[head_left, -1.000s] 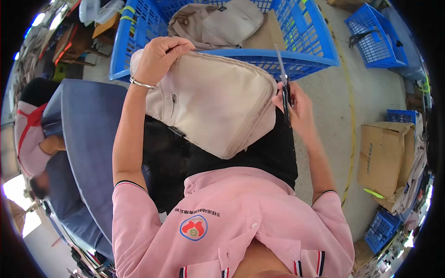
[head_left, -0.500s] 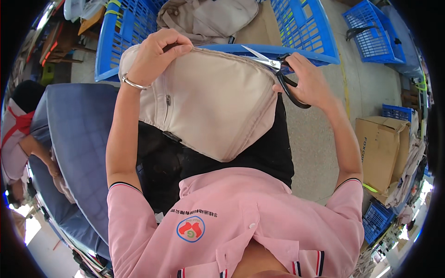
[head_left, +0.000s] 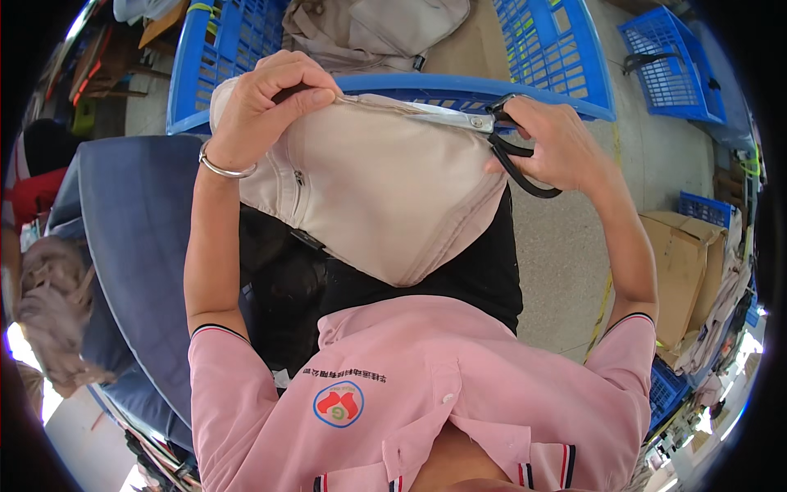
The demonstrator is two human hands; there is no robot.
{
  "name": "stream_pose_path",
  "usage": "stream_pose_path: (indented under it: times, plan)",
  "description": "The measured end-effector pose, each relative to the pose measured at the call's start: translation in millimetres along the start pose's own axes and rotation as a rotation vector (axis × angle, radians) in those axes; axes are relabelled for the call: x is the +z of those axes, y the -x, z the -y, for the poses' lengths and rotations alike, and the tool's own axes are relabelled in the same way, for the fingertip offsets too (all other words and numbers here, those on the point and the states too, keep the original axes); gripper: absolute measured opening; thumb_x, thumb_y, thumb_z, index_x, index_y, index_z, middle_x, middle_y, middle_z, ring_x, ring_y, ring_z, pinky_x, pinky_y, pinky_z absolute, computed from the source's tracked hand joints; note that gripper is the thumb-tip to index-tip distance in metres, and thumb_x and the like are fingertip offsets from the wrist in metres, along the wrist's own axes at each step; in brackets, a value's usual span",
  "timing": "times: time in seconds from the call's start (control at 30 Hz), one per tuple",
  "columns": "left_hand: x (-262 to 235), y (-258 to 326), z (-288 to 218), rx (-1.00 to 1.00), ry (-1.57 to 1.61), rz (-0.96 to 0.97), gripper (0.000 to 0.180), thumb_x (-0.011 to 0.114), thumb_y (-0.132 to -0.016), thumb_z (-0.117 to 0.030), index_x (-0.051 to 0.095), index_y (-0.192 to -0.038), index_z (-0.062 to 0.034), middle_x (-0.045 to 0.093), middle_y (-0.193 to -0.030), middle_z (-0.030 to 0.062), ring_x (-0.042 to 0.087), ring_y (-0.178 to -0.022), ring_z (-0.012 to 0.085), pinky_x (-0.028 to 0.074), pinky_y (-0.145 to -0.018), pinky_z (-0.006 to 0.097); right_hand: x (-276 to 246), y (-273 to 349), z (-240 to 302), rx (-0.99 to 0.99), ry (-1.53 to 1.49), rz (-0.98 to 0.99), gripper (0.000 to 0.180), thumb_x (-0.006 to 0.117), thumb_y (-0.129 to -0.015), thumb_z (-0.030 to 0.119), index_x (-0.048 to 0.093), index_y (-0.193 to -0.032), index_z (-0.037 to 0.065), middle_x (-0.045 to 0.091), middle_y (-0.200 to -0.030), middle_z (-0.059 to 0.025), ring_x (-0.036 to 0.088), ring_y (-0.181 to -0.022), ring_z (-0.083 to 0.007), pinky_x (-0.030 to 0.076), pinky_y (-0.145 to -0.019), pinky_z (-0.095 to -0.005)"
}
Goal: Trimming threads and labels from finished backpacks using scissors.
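Left hand (head_left: 266, 102) pinches the top left corner of a beige bag (head_left: 377, 184), thumb and fingers closed tight on the fabric. Right hand (head_left: 557, 148) has black-handled scissors (head_left: 484, 131), fingers through the loops, blades lying along the bag's top edge near the right corner. Can't really tell how far the blades are open, they just look like one silver strip from here. The bag is held up in front of the chest, just over the rim of a blue crate (head_left: 566, 74). More beige bags (head_left: 369, 33) sit in the crate, half cut off by the top of the picture. A grey seat (head_left: 131, 246) is off to the left.
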State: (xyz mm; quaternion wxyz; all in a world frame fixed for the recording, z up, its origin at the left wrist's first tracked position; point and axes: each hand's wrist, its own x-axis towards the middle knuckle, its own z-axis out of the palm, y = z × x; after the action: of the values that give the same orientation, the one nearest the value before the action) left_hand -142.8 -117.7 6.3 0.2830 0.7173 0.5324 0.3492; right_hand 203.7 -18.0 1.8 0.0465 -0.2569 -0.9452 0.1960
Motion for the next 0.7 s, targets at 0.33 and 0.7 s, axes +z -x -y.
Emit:
stream_pose_path:
  times: [0.33,0.7]
  plan:
    - [-8,18,-22,0.141,-0.105,-0.001,0.007,0.073,-0.079,-0.007,0.071,-0.086,-0.0074,0.063,-0.080,0.0001,0.055,-0.081,0.0161,0.039,-0.083,0.030,2,22,17,-0.055,0.086,-0.108,0.059,0.082,-0.068,0.050,0.049,-0.080,0.003,0.056,-0.073,-0.0113,0.059,-0.069,-0.0319,0.047,-0.060,-0.0395]
    - [-6,17,-28,0.160,-0.063,0.029,0.006,0.072,-0.079,-0.006,0.070,-0.085,-0.0062,0.064,-0.081,0.0001,0.055,-0.080,0.0167,0.038,-0.083,0.030,-9,1,34,-0.165,0.092,-0.138,0.061,0.080,-0.069,0.054,0.051,-0.081,0.002,0.055,-0.071,-0.0107,0.059,-0.065,-0.0312,0.046,-0.057,-0.0383]
